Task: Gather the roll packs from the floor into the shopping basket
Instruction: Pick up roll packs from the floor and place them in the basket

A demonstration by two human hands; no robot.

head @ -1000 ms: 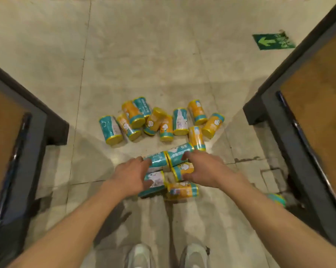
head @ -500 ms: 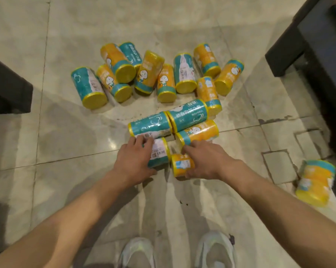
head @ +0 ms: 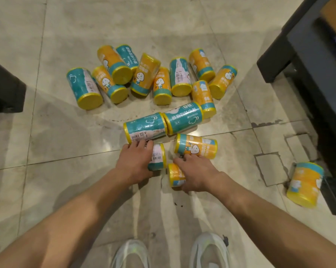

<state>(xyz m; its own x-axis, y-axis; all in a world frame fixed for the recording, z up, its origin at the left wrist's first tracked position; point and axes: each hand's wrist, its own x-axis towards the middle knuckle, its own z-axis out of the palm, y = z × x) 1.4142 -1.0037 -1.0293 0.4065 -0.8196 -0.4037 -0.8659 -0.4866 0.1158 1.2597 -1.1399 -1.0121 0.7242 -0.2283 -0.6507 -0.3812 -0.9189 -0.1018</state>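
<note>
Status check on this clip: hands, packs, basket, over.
Left hand grips a teal pack, right hand grips an orange pack. Other packs on the floor. No basket in view.

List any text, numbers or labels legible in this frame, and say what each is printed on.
"80": on the teal roll pack lying sideways in the middle, seen upside down.
"08" or similar: on the orange pack just behind it, uncertain.
Other wording on that teal pack: too blurred to read.
Barcode stickers on the pack under the left hand and on its neighbour: digits too small.
</note>
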